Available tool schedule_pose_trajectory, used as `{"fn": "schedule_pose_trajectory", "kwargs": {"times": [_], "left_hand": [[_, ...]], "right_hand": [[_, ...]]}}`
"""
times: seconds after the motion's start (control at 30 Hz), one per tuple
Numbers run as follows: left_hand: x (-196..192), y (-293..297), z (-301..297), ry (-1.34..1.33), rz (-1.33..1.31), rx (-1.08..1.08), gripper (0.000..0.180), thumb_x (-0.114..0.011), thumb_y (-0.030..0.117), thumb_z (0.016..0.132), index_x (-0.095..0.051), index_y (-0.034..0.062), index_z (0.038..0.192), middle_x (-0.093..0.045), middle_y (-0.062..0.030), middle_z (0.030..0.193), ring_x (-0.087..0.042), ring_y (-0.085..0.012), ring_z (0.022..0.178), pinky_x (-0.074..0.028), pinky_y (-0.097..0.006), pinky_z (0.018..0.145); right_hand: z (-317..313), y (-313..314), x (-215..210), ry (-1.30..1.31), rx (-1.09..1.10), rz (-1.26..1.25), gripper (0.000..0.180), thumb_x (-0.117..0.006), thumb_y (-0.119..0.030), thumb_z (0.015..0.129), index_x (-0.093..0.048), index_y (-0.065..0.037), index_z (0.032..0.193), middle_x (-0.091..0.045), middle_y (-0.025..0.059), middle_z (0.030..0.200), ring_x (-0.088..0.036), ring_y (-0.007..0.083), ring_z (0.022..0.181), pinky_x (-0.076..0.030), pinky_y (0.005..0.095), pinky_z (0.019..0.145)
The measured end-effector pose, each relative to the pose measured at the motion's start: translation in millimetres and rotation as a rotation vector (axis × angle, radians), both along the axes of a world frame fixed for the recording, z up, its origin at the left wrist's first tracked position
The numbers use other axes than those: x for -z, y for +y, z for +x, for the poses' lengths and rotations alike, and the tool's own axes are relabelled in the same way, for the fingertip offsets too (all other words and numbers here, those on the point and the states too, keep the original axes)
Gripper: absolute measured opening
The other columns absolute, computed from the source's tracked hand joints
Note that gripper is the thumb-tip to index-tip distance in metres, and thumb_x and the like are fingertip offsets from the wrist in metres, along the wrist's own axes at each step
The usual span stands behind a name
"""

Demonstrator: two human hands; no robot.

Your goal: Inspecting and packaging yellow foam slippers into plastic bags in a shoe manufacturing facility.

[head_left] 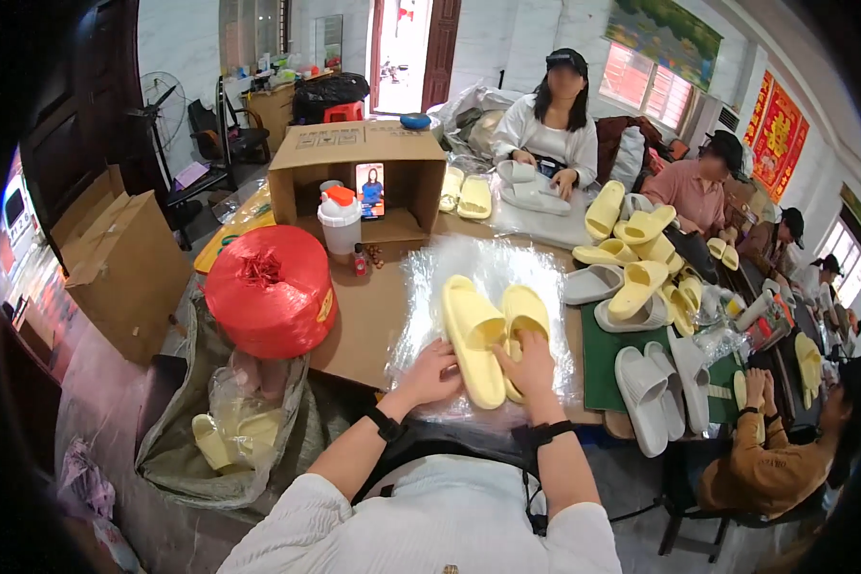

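Observation:
A pair of pale yellow slippers lies on a stack of clear plastic bags (416,316) in front of me, toes pointing away. The left slipper (473,330) overlaps the inner edge of the right slipper (526,311). Beside the left slipper's outer edge, my left hand (432,371) rests with loosely bent fingers, holding nothing I can see. My right hand (528,362) grips the right slipper near its foot opening, its thumb reaching toward the left slipper. Part of the right slipper's sole is hidden under that hand.
A cardboard box (354,143) holds a lit phone (370,191); a white bottle (340,225) stands before it. Red twine (270,292) sits left, above an open sack (206,469). Yellow slippers (638,287) and grey slippers (641,392) crowd the right, where several people work.

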State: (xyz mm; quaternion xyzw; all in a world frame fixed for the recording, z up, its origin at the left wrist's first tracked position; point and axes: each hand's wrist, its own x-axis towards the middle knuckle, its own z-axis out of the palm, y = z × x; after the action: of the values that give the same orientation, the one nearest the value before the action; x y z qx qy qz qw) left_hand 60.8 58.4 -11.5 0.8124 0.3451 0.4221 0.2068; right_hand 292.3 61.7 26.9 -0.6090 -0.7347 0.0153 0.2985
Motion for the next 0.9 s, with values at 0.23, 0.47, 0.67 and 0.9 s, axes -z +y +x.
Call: {"fn": "schedule_pose_trajectory", "kwargs": {"times": [0.23, 0.47, 0.67, 0.9], "left_hand": [[-72, -51, 1, -0.515, -0.277, 0.061, 0.013, -0.059, 0.008, 0.098, -0.067, -0.0019, 0.096, -0.068, -0.0065, 0.096, -0.063, -0.0143, 0.092, -0.047, -0.029, 0.085], [-261, -193, 57, -0.412, -0.384, 1.650, 0.035, -0.053, 0.021, 0.106, -0.063, -0.0076, 0.123, -0.066, -0.0227, 0.121, -0.062, -0.0352, 0.112, -0.047, -0.045, 0.096], [-260, -197, 71, -0.377, -0.420, 1.658, 0.035, -0.052, 0.022, 0.106, -0.063, -0.0077, 0.122, -0.066, -0.0228, 0.120, -0.062, -0.0361, 0.111, -0.047, -0.045, 0.095], [-230, -219, 136, -0.338, -0.571, 1.832, 0.035, -0.052, 0.022, 0.107, -0.063, -0.0078, 0.120, -0.066, -0.0231, 0.118, -0.062, -0.0375, 0.110, -0.047, -0.045, 0.094]], "right_hand": [[3, 1, 15, 0.135, 0.050, 0.036, 0.051, -0.075, -0.039, 0.082, -0.063, -0.004, 0.117, -0.061, 0.0183, 0.109, -0.060, 0.0394, 0.105, -0.052, 0.0491, 0.086], [7, 4, 28, 0.134, 0.048, 0.072, 0.047, -0.075, -0.036, 0.083, -0.064, -0.003, 0.115, -0.061, 0.0188, 0.107, -0.060, 0.0396, 0.104, -0.052, 0.0487, 0.086], [7, 7, 27, 0.100, 0.053, 0.079, 0.044, -0.075, -0.034, 0.083, -0.065, -0.002, 0.112, -0.061, 0.0183, 0.105, -0.061, 0.0386, 0.099, -0.052, 0.0472, 0.084], [4, 9, 27, 0.102, 0.050, 0.127, 0.042, -0.074, -0.033, 0.084, -0.066, -0.003, 0.112, -0.061, 0.0171, 0.102, -0.061, 0.0380, 0.098, -0.051, 0.0472, 0.084]]}}
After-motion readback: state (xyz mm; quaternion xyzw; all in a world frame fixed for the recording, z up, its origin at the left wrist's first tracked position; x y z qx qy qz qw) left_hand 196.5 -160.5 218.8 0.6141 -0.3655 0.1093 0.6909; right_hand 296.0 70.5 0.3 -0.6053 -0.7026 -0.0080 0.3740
